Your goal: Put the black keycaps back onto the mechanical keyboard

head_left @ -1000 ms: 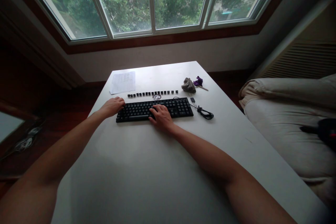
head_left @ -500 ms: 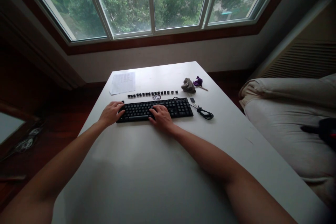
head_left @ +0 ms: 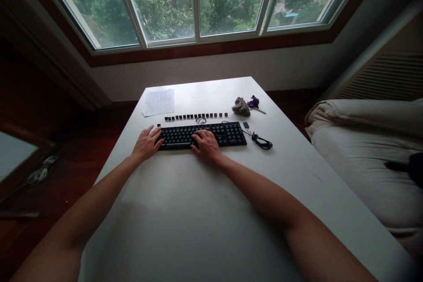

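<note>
A black keyboard [head_left: 176, 135] lies flat on the white table [head_left: 185, 211]. My left hand [head_left: 145, 144] rests at its left end, fingers spread over the edge keys and covering the near left corner. Over the middle keys, my right hand [head_left: 208, 146] lies palm down, fingers apart and slightly bent. Neither hand grips anything. Beyond the keyboard runs a row of small black keycaps [head_left: 188, 116], with a shiny ring-like object [head_left: 201, 120] just in front. One more keycap [head_left: 159, 125] sits near my left fingertips.
A printed paper sheet [head_left: 159, 102] lies at the far left. On the right are a crumpled grey cloth [head_left: 241, 107], a purple cloth [head_left: 254, 102] by a thin stick, and a coiled black cable [head_left: 262, 142]. A pale sofa [head_left: 350, 141] stands beyond the table's right edge.
My left hand has shifted right, now covering the keyboard's near left corner. My right hand stays over the middle keys. The whole view has shifted slightly.
</note>
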